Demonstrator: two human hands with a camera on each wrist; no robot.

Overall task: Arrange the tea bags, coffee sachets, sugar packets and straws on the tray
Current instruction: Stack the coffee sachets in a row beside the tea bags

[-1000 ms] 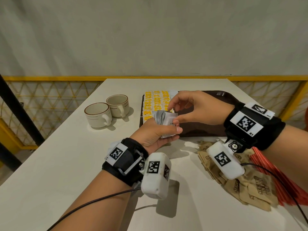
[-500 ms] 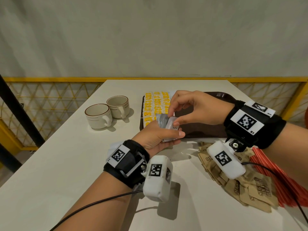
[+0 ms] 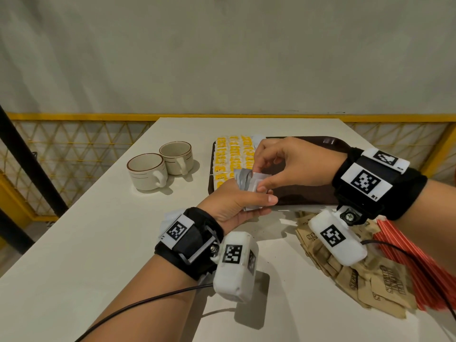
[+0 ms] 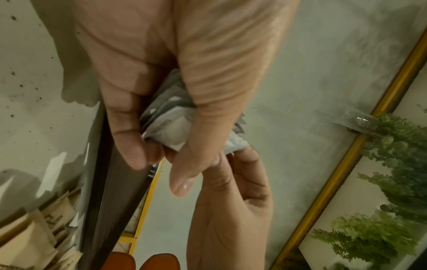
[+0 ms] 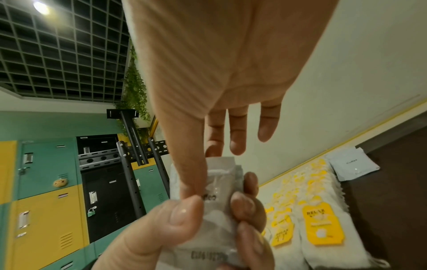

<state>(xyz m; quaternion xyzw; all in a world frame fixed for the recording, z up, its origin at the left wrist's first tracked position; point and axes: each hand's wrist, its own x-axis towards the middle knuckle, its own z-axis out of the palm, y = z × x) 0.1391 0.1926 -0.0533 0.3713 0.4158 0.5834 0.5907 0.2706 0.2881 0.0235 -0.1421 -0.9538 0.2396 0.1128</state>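
My left hand (image 3: pixel 256 206) grips a small stack of white-grey coffee sachets (image 3: pixel 249 187) upright above the near edge of the dark brown tray (image 3: pixel 308 196). My right hand (image 3: pixel 256 180) pinches the front sachet (image 5: pixel 221 182) of that stack between thumb and forefinger; its other fingers stand free. Rows of yellow-labelled tea bags (image 3: pixel 232 156) cover the tray's left side. One coffee sachet (image 5: pixel 353 164) lies flat on the tray beyond them. Brown sugar packets (image 3: pixel 370 280) and red straws (image 3: pixel 419 255) lie on the table to the right, partly hidden by my right wrist.
Two beige cups (image 3: pixel 158 169) stand on the white table (image 3: pixel 98 243) left of the tray. A yellow mesh railing (image 3: pixel 74 144) runs behind the table. The tray's right part is bare brown surface.
My right forefinger has come down onto the top of the stack and now pinches the front sachet with the thumb. Both hands stayed over the tray's near edge.
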